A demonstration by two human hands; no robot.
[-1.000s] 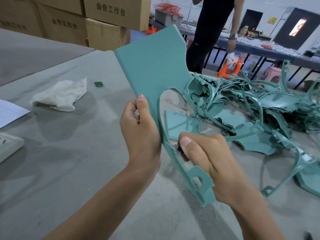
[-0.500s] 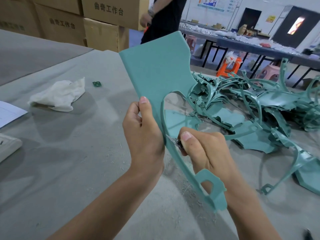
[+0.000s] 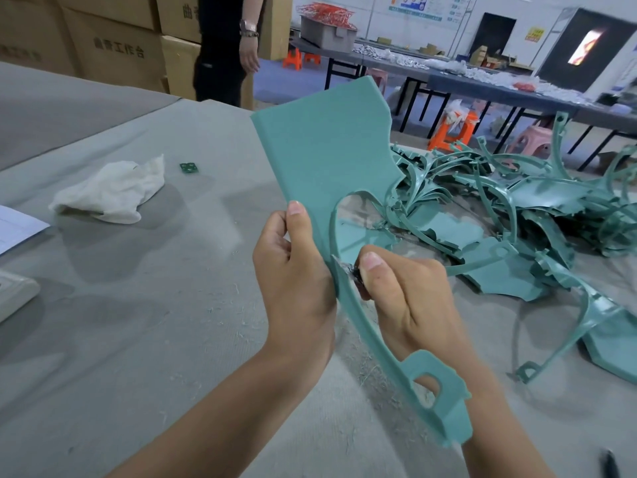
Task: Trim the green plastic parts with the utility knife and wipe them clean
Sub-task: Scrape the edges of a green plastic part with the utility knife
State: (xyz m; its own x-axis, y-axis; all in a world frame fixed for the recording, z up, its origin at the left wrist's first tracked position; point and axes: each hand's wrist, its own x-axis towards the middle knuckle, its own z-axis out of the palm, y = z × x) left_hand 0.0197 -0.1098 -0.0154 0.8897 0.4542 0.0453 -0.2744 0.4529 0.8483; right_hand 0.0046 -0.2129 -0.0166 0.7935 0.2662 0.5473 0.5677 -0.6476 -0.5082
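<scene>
Left hand (image 3: 293, 270) pinches the left edge of the upright green part (image 3: 327, 160); right hand (image 3: 410, 298), just right of that part, clamps the utility knife (image 3: 355, 274), blade touching the part's thin arm, which runs down toward the person.

green plastic part (image 3: 324, 160): matt | rag (image 3: 110, 193): white cloth | table (image 3: 144, 305): grey felt

Body of the utility knife (image 3: 353, 272) hidden inside the right hand (image 3: 410, 301) — only its tip shows; paper sheet (image 3: 17, 229) and bystander (image 3: 220, 63) cut off — left and top edges.
</scene>
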